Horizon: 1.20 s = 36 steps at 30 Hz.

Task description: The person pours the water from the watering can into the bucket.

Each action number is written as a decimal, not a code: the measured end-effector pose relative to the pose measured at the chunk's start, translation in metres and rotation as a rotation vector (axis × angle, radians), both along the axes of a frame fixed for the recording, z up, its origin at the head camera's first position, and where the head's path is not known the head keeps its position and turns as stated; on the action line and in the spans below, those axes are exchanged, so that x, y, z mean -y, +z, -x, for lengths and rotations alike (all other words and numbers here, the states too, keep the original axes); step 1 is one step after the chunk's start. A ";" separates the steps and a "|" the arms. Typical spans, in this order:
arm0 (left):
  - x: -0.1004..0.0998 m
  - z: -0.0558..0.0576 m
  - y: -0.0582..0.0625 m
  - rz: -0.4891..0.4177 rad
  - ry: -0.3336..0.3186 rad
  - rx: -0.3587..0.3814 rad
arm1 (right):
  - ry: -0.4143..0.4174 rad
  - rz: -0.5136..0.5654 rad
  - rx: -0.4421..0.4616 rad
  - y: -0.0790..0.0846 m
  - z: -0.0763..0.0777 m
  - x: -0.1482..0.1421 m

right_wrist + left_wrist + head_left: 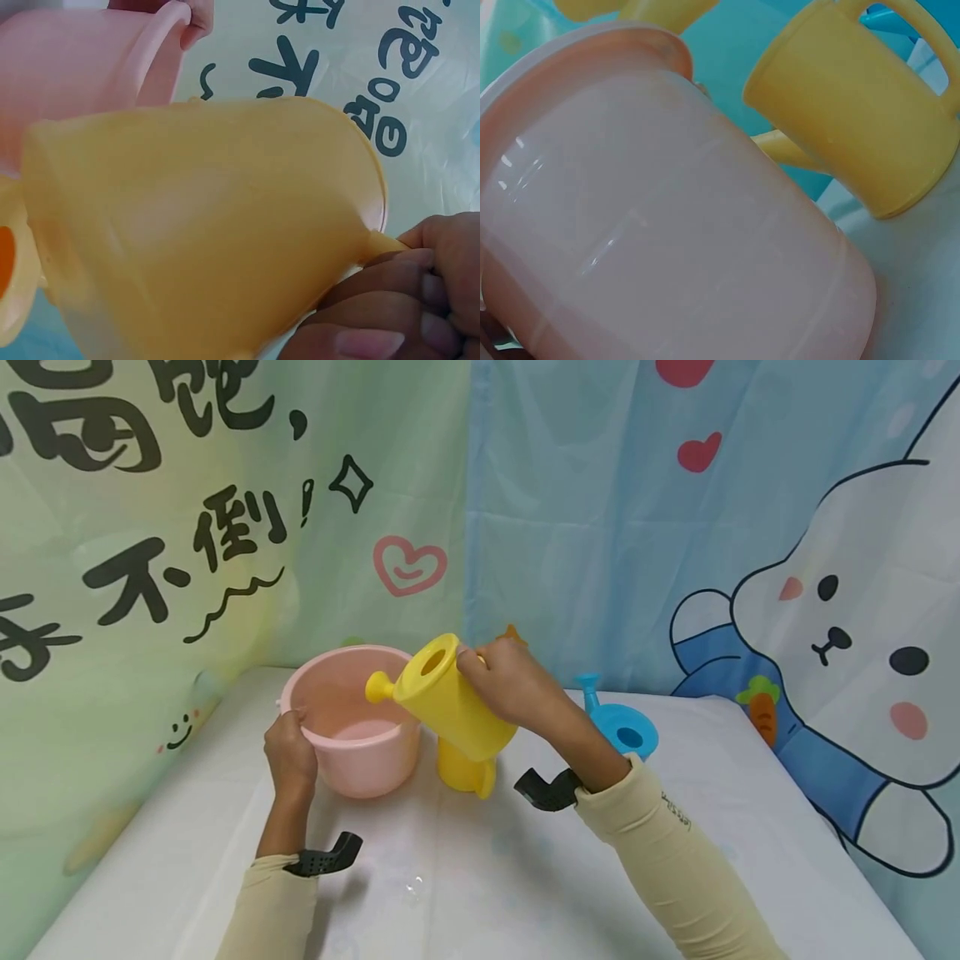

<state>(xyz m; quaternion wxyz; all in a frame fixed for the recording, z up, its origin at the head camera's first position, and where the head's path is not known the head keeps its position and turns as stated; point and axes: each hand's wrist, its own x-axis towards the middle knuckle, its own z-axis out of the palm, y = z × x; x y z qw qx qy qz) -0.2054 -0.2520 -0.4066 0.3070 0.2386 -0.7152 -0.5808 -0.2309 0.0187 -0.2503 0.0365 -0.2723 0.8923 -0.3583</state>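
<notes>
My left hand (291,752) grips the rim of a pink plastic bucket (367,770) at its left side. My right hand (517,683) holds a yellow watering can (468,706) by its handle. The can is raised and tilted to the left, its round spout head over the bucket's right rim. Below it, a second yellow watering can (456,768) stands on the table, partly hidden in the head view; its body (855,105) shows beside the bucket in the left wrist view. In the right wrist view, curled fingers (375,307) wrap the held can's handle.
A blue watering can (626,727) stands on the right, partly behind my right forearm. An orange pointed thing (512,633) shows just behind my right hand. The white table (450,877) ends at a printed cloth backdrop (570,527).
</notes>
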 end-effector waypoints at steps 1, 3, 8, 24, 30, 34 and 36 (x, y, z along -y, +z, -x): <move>0.000 0.000 0.000 0.000 0.001 0.001 | -0.006 0.008 -0.005 -0.001 0.000 0.000; 0.000 -0.001 0.000 -0.002 -0.001 0.001 | -0.028 0.038 -0.003 -0.004 0.001 -0.001; -0.001 -0.002 -0.001 0.002 -0.005 0.014 | -0.071 0.143 -0.011 -0.018 0.002 -0.007; -0.003 -0.002 0.001 0.034 -0.005 0.009 | -0.189 0.539 -0.069 -0.044 0.009 -0.022; -0.003 -0.002 -0.001 0.030 -0.009 0.014 | -0.244 0.665 -0.047 -0.056 0.011 -0.029; -0.003 -0.002 -0.001 0.029 -0.005 0.004 | -0.262 0.655 -0.064 -0.062 0.014 -0.037; -0.002 -0.001 -0.001 0.029 -0.005 0.000 | -0.271 0.659 -0.062 -0.064 0.016 -0.042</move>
